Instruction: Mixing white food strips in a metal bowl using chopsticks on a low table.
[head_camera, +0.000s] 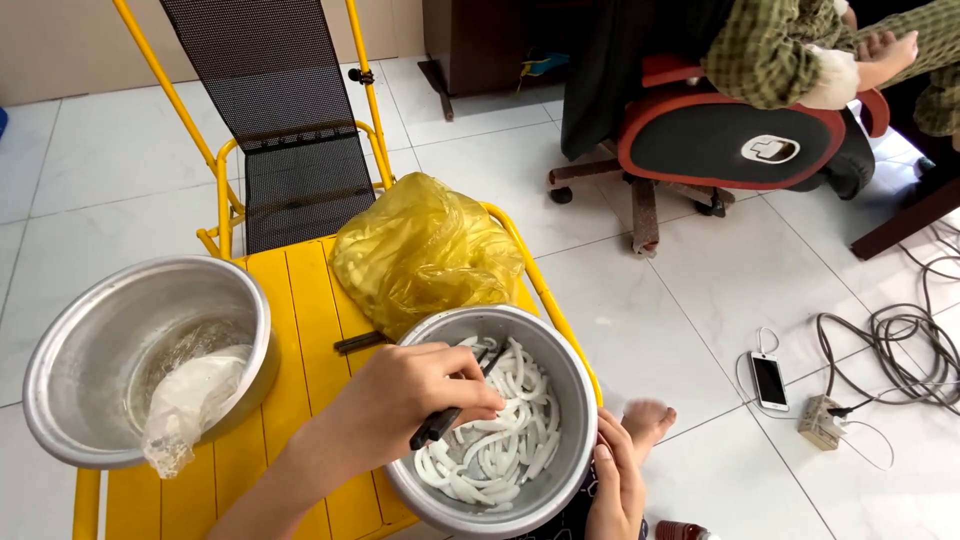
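My left hand (415, 400) reaches in from the lower left and grips a pair of black chopsticks (452, 408). Their tips dip into a metal bowl (575, 400) holding several white curved strips (495, 445). My right hand (615, 485) holds that bowl by its right rim, near the bottom edge of the view. The bowl sits on the front right of a yellow slatted surface (300, 320).
A larger metal bowl (60, 370) with water and a clear plastic bag (190, 400) stands at left. A crumpled yellow bag (425, 250) lies behind the strip bowl, with a dark stick (360, 342) beside it. My bare foot (648, 420), a phone (768, 380), a power strip (822, 420) and cables (900, 340) are on the tiled floor. Another person sits on an office chair (720, 140).
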